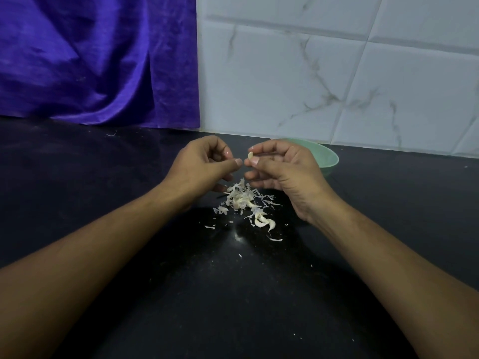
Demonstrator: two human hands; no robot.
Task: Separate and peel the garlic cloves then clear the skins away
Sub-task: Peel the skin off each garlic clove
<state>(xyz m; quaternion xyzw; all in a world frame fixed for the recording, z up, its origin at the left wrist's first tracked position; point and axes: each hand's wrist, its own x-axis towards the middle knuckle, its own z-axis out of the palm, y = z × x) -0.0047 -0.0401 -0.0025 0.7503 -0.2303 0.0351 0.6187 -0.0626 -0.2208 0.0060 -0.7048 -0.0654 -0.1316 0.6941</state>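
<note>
One clove [250, 155], logged as pinched at the right hand's [282, 169] fingertips, above the skins pile [241, 196]. Left hand [204, 161] was curled, thumb just beside the clove; I could not tell if it held skin. Unpeeled cloves [264, 222] lay on the counter [103, 203], green bowl [330, 158] behind. Step judged: peeling. Next likely needed: bowl it, fetch another.

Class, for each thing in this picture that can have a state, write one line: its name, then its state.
held clove: pinched in the right hand, above the counter.
left hand: fingers curled, thumb tip by the clove; grip unclear.
skins: loose heap on the counter.
loose cloves: lying at the heap's near edge.
green bowl: upright behind the right hand; contents hidden.
</note>
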